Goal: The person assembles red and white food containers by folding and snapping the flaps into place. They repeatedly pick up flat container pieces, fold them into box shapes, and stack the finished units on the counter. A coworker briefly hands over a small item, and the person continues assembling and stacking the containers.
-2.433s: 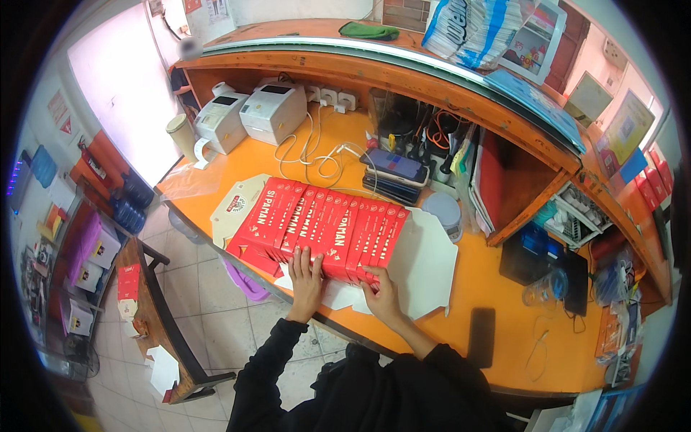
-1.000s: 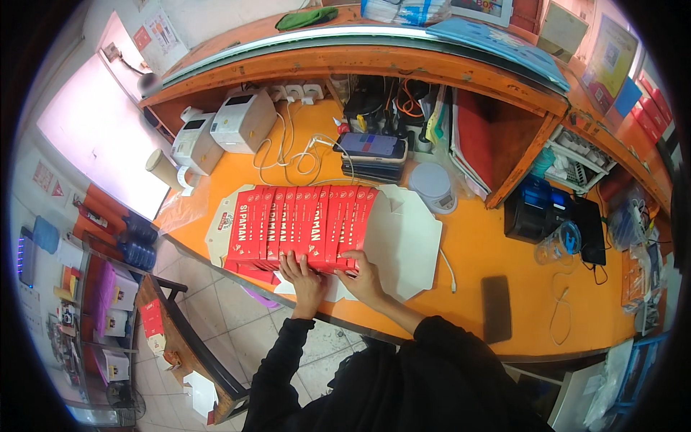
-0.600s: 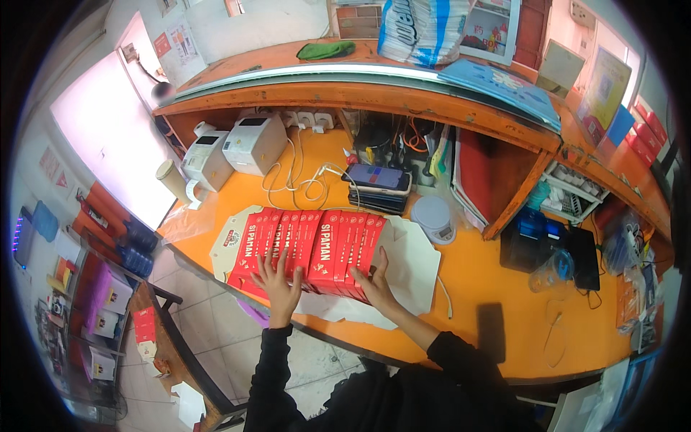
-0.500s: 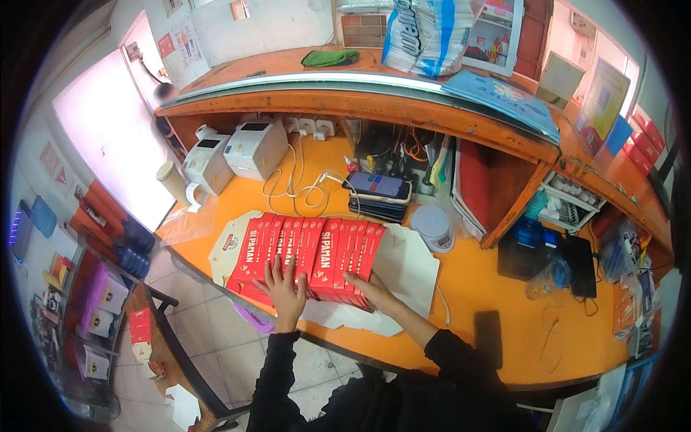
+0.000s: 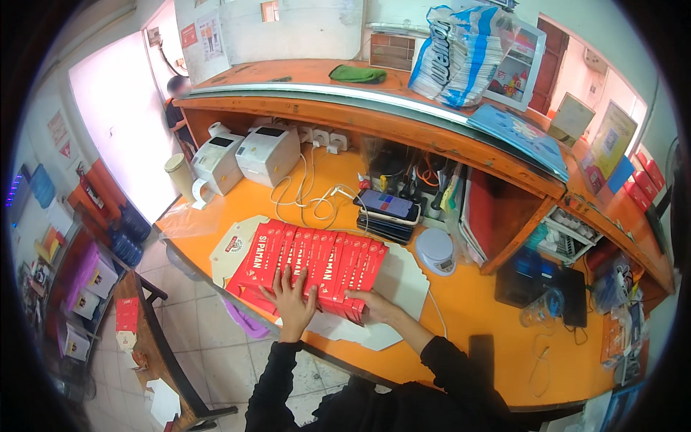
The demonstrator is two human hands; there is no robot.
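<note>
A row of overlapping red flat cartons with white lettering leans in a fan across the orange desk. My left hand lies on their near side, its fingers spread over the faces. At the right end of the row, my right hand grips the last cartons, thumb on top and the other fingers mostly hidden. Beneath the row, white card shows on the right. Beyond the left end, a cream card flap with a round emblem sticks out.
Two white label printers stand at the back left beside a beige cylinder. Behind the cartons are a phone on a dark stack, loose cables and a round white scale. A dark phone-like slab lies near the front edge. A person stands by the doorway.
The red cartons at the right have closed up toward the others, so the wide gap mid-row is narrower. My left hand has shifted slightly right along the row. The view has swung a little.
</note>
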